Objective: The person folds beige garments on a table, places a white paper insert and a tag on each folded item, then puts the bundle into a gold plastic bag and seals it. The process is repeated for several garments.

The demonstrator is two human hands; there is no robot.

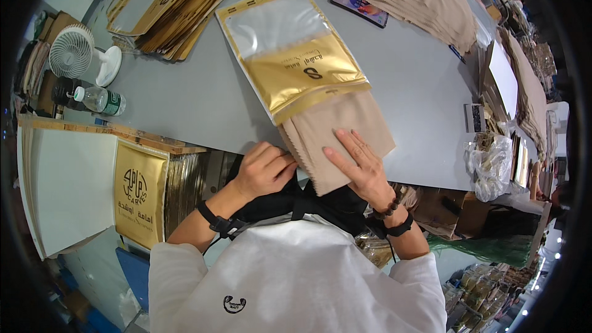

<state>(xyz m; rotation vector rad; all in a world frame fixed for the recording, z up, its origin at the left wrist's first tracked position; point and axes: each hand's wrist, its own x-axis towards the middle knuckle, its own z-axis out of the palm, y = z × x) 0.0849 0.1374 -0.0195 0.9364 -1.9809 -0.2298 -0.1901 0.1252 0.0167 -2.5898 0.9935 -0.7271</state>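
Observation:
A folded beige fabric scarf (340,134) lies partly inside a gold and clear plastic packaging bag (296,51), its near end sticking out over the table's front edge. My right hand (363,164) rests on the fabric with its fingers somewhat spread. At the scarf's left zigzag-cut edge is my left hand (268,166), fingers curled with the fingertips at the cloth; whether they pinch it is not clear. The upper part of the bag looks see-through, and the scarf's far end is hidden under the gold print.
Stacked gold bags (180,18) lie at the back left, near a white fan (74,53) and a plastic bottle (101,101). Beige fabric (416,0) covers the far edge beside a phone (360,8). At right are a pen (457,54) and crumpled clear plastic (491,166).

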